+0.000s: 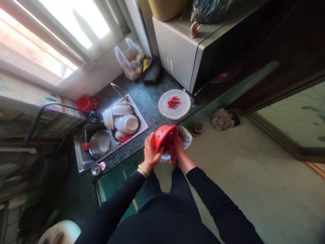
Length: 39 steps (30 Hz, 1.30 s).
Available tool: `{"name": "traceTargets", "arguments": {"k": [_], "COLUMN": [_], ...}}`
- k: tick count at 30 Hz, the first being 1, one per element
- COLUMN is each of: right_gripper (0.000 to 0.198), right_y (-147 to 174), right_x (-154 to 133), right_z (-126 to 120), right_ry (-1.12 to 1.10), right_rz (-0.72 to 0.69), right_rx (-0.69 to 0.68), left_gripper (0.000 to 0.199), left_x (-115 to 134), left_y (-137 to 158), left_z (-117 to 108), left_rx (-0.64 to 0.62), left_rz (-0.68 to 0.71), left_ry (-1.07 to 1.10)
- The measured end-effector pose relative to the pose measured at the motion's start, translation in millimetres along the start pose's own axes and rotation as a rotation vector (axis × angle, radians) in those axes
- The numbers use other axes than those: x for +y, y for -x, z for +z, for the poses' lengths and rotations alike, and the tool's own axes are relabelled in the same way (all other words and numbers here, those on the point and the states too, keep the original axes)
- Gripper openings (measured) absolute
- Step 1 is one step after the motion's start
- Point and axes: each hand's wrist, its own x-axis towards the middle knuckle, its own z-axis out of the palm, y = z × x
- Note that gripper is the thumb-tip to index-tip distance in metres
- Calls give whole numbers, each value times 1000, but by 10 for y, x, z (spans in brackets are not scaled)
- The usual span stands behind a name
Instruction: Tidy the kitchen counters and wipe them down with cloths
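My left hand (150,153), with a ring and a pale green bangle at the wrist, is closed on the side of a red plastic colander (159,135). The colander is tilted, its opening turned toward my right hand (179,148). That hand is at the opening, its fingers blurred and partly hidden; whether it grips anything is unclear. Below and behind the colander shows a bin lined with a whitish bag (187,135). On the counter beyond, several red chillies (174,102) lie on a round, whitish plate or lid (165,111).
White bowls (127,123) and a metal pot (100,144) fill the sink (145,126) at left. A microwave (175,47) stands at the back, near a plastic bag (130,61). On the floor are a brownish container (198,128) and a crumpled bag (222,118).
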Motion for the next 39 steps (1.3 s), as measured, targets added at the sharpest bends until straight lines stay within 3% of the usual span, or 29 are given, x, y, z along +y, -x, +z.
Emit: {"name": "traceTargets", "arguments": {"k": [2, 4, 7, 9, 12, 15, 18, 20, 22, 26, 28, 31, 33, 37, 39], "right_gripper": [36, 31, 26, 22, 20, 22, 27, 34, 41, 36, 36, 47, 54, 51, 47], "right_y": [-138, -230, -224, -156, -71, -82, -149, -176, -163, -40, 30, 106, 139, 202, 257], "right_x": [-93, -246, -526, -677, -774, -734, -589, -435, -248, 72, 110, -54, -253, -502, -476], "right_z": [-207, -348, -326, -215, -99, -124, -172, -163, -139, -220, -324, -332, -136, 480, 625], "right_ry": [117, 304, 526, 577, 612, 572, 503, 476, 443, 361, 345, 268, 155, 1, 49], "right_rz": [-9, -149, -515, -660, -682, -713, -630, -446, -254, 30, 108, 53, -58, -130, -162], "right_rx": [46, 8, -232, -346, -334, -309, -136, 58, 143, -40, -41, 101, 124, 21, -140], "left_gripper": [105, 109, 101, 93, 89, 86, 81, 80, 78, 69, 64, 60, 58, 52, 51], "left_x": [-80, -105, -52, -7, -1, -49, -70, -58, -51, -126, -191, -232, -195, -66, -42], "left_y": [-26, -138, -399, -538, -593, -500, -378, -322, -295, -297, -291, -234, -169, -71, -73], "left_z": [-89, -177, -226, -204, -147, -88, -17, 27, 46, -36, -104, -124, -54, 116, 105], "left_rx": [-117, -242, -369, -371, -365, -349, -203, -94, 10, 156, 194, 219, 188, 124, 149], "left_rz": [-62, -114, -171, -212, -217, -208, -262, -256, -206, -158, -176, -230, -243, -214, -206], "left_ry": [23, 35, -12, -97, -125, -7, 76, 112, 125, 106, 135, 195, 215, 290, 279]}}
